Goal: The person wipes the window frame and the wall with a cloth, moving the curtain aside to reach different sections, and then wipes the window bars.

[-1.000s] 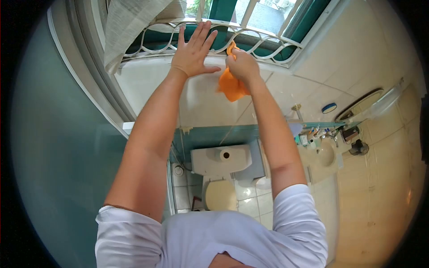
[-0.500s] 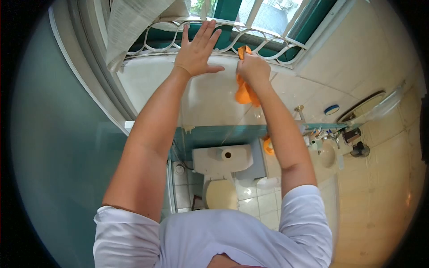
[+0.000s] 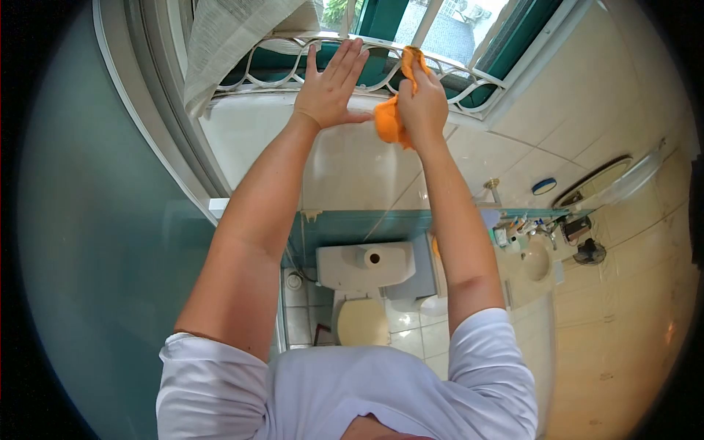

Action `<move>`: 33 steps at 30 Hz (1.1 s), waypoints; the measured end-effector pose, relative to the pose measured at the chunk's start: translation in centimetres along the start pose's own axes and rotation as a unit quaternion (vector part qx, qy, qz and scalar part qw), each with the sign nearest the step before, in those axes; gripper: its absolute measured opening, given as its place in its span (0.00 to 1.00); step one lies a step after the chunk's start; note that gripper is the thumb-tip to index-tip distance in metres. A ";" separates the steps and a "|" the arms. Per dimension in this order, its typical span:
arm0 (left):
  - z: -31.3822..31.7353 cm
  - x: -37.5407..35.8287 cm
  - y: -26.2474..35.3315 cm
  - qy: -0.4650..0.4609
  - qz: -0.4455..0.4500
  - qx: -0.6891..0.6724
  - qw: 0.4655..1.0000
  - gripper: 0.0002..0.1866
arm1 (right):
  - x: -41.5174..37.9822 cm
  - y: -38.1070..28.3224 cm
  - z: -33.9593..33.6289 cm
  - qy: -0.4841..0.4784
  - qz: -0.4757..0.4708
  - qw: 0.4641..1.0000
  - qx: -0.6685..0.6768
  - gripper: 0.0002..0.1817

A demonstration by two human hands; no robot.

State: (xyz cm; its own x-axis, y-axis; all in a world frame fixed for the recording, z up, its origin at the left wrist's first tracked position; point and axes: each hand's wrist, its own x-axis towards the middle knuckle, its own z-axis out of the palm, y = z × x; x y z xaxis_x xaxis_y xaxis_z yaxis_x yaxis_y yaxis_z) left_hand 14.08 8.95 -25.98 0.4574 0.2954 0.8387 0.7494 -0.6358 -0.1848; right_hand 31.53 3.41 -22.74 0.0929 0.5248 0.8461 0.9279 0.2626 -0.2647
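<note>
White scrolled metal grille runs across the lower part of the window at the top of the view. My left hand lies spread against the grille and the pale sill below it, holding nothing. To its right, my right hand grips an orange cloth. One end of the cloth rises over the grille's top bar, and the rest bunches out left of my palm. Part of the cloth is hidden behind my fingers.
A white curtain hangs at the upper left beside a frosted panel. Below are a toilet with a paper roll on its tank. A washbasin, small bottles and an oval mirror are on the right.
My right hand has moved up with the cloth, whose upper end is now at the grille's top bar. My left hand has shifted slightly right and remains spread.
</note>
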 end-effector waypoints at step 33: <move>-0.1 -2.4 -1.3 0.060 -0.071 0.022 0.995 0.64 | 1.4 -5.0 1.1 -0.048 -0.159 0.976 -0.141 0.22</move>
State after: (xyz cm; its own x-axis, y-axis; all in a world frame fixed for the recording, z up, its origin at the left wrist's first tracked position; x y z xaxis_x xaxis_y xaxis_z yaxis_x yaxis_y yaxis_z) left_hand 11.96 8.97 -27.66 0.2867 0.2923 0.9124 0.8239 -0.5612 -0.0791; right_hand 26.60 3.77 -20.72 -0.2380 0.5309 0.8134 0.9680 0.1980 0.1540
